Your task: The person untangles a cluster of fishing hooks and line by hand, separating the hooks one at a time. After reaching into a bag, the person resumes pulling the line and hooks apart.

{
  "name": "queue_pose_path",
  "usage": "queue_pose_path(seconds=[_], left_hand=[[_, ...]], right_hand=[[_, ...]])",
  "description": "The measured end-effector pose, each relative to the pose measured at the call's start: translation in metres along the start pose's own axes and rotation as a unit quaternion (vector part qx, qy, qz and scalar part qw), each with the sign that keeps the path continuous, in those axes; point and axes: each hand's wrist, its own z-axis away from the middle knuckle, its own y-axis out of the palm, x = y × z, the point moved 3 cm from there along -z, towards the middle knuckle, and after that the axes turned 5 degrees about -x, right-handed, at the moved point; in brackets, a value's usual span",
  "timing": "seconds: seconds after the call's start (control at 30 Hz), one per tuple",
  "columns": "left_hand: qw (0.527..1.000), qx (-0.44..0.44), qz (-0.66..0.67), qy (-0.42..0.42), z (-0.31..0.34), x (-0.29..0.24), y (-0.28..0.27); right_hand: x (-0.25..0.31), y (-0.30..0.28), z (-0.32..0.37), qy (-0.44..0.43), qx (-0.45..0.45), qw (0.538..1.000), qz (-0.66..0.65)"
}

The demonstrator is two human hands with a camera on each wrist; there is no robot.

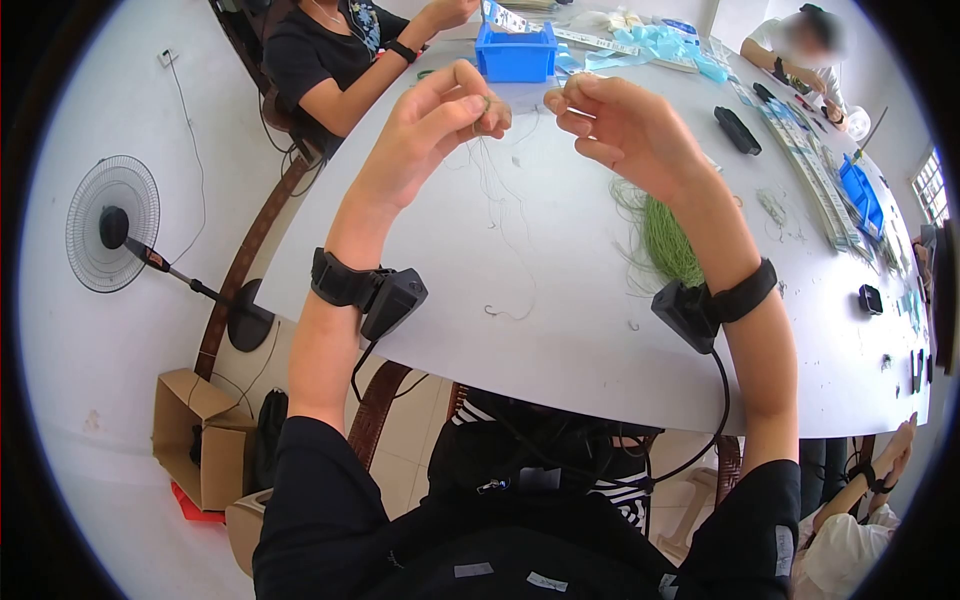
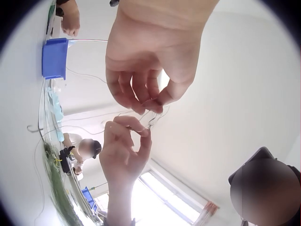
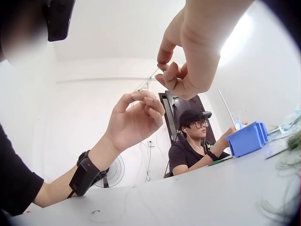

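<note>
My left hand (image 1: 432,135), raised over the table, pinches thin line (image 1: 487,150) between thumb and fingers. Strands hang below it, with a hook (image 1: 491,311) at the end of one near the table surface. To its right my right hand (image 1: 625,130) pinches something thin between thumb and forefinger, its other fingers bent. A gap separates the hands in the head view. In the left wrist view a small dark piece (image 2: 150,126) shows at the fingertips of the right hand (image 2: 123,153). Green line (image 1: 670,240) lies in a bundle beneath my right forearm.
A blue bin (image 1: 516,55) stands at the table's far side, beside light-blue ribbon (image 1: 655,45). Long packs (image 1: 805,160), a black case (image 1: 737,131) and another blue bin (image 1: 861,195) lie at the right. Other people sit around the table (image 1: 420,270).
</note>
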Motion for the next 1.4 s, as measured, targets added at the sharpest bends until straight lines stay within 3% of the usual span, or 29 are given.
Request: queue_pose_path(seconds=[0.27, 0.43, 0.73, 0.93, 1.03, 1.13, 1.23, 1.4], left_hand=[[0.993, -0.031, 0.108, 0.042, -0.003, 0.009, 0.001], [0.981, -0.05, 0.185, 0.003, -0.003, 0.015, 0.0], [0.989, -0.08, 0.116, -0.041, 0.0, 0.011, 0.008], [0.983, -0.058, 0.161, -0.063, 0.0, 0.01, 0.01], [0.982, -0.049, 0.169, -0.073, -0.001, 0.01, 0.011], [0.987, -0.07, 0.133, -0.057, -0.001, 0.009, 0.01], [0.991, -0.076, 0.104, -0.048, -0.001, 0.009, 0.011], [0.994, -0.094, 0.038, -0.036, 0.001, 0.01, 0.011]], right_hand=[[-0.005, -0.001, 0.0, 0.013, -0.012, 1.0, -0.016], [-0.007, -0.001, 0.001, 0.003, -0.07, 0.997, -0.036], [-0.011, -0.009, -0.006, 0.022, 0.025, 0.991, -0.128], [-0.005, 0.008, 0.001, 0.024, -0.075, 0.991, -0.112], [-0.009, 0.004, -0.003, 0.004, 0.008, 0.989, -0.149], [-0.008, 0.001, -0.004, -0.004, 0.005, 0.998, 0.056], [0.003, 0.017, 0.006, -0.027, -0.089, 0.939, 0.332], [0.002, 0.015, 0.003, -0.074, -0.121, 0.892, 0.429]])
